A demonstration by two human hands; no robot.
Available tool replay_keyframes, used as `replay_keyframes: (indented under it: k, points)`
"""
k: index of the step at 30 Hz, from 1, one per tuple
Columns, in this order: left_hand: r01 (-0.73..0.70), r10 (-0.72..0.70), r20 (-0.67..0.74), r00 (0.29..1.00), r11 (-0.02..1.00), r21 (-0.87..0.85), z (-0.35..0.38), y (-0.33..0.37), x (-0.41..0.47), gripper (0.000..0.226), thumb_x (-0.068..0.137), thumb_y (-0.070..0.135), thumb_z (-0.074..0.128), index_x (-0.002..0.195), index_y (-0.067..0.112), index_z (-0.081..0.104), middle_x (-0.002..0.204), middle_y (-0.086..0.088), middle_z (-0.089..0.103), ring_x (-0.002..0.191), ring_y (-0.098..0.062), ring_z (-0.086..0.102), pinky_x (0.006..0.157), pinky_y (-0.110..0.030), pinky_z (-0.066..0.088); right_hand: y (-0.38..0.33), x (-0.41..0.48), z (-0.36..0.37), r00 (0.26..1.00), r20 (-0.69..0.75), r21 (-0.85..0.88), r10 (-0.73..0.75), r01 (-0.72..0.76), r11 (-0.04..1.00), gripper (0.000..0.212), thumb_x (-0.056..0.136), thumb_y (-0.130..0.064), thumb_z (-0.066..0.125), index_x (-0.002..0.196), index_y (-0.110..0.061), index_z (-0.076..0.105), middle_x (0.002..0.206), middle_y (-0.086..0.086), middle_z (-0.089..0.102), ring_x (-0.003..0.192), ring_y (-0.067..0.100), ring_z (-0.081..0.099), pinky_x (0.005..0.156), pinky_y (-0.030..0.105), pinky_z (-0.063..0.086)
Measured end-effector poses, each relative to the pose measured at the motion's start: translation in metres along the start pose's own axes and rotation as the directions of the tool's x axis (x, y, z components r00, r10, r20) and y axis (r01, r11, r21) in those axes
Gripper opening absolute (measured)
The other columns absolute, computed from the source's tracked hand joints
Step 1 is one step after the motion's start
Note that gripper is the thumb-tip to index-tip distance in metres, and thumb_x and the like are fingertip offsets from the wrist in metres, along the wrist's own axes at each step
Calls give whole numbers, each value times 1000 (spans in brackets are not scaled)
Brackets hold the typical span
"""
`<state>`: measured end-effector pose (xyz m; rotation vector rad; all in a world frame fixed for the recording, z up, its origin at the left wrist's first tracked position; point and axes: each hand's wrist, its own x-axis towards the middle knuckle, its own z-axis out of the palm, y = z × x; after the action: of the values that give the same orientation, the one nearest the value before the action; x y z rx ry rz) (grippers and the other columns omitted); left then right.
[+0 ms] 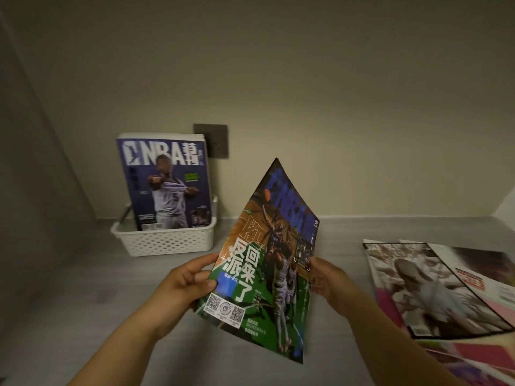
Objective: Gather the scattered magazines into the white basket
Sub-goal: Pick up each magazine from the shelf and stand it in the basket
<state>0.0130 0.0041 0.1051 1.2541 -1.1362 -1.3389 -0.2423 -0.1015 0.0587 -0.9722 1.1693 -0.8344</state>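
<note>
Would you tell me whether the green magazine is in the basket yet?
Out: left hand and right hand hold the green magazine clear of the white basket.

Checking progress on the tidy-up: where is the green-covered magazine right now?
Head view, centre: the green-covered magazine is held up by left hand and right hand, right of the white basket and left of the loose magazines.
</note>
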Motion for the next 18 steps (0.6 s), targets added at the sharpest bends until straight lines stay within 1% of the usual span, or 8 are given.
replay_keyframes:
  k: [3,6,8,10,13,14,16,18]
  points:
    - [-2,4,-61,998,999,32,-45,3,-9,41,83,-9,46,104,25,54,73,0,77,66,-17,71,56,-25,58,-7,7,43,997,-8,-21,-81,81,996,17,89,-10,46,82,-16,60,77,2,63,70,16,58,63,29,43]
    - [0,7,-115,993,998,62,-85,5,-12,41,83,-10,46,106,24,52,68,3,76,63,-13,71,52,-22,57,-16,14,76,990,-20,-33,-142,141,989,17,87,-1,46,86,-12,59,78,4,62,65,12,60,57,24,49]
    - [2,12,-168,986,997,78,-105,5,-9,41,84,-11,46,108,22,51,62,6,75,59,-9,70,49,-18,55,-25,17,95,981,-20,-82,-193,191,978,19,86,4,47,95,-8,58,84,7,62,63,9,60,51,16,51]
    - [1,23,-236,971,995,99,-120,4,-5,43,82,-13,47,115,15,52,58,8,72,54,-6,68,47,-15,53,-36,19,115,966,-26,-144,-258,251,957,29,84,9,48,108,-6,54,82,4,60,60,5,60,48,14,50]
    - [-8,51,-318,947,991,135,-138,7,4,44,79,-16,50,118,4,52,53,9,70,49,-1,66,43,-12,51,-58,23,146,925,-4,-189,-379,371,909,31,84,9,49,112,-6,49,81,-3,59,65,5,57,43,8,47]
    - [-21,73,-343,936,988,152,-143,9,8,43,79,-17,50,118,1,52,59,6,70,49,1,65,43,-11,50,-67,25,156,908,1,-202,-420,412,889,31,85,8,48,113,-4,48,84,-1,59,67,5,55,43,6,46]
    - [-65,141,-409,902,979,193,-154,17,19,41,78,-17,51,116,-4,53,77,-7,68,53,1,65,43,-6,48,-89,30,176,872,-3,-215,-489,477,852,29,85,9,47,111,-4,48,89,4,58,65,5,57,43,6,46]
    - [-107,216,-489,845,964,242,-166,25,33,37,78,-15,52,114,-6,54,95,-15,63,73,-15,66,46,-3,46,-110,38,195,842,2,-174,-540,532,829,27,85,12,45,104,-6,47,78,0,61,54,-1,62,41,7,45]
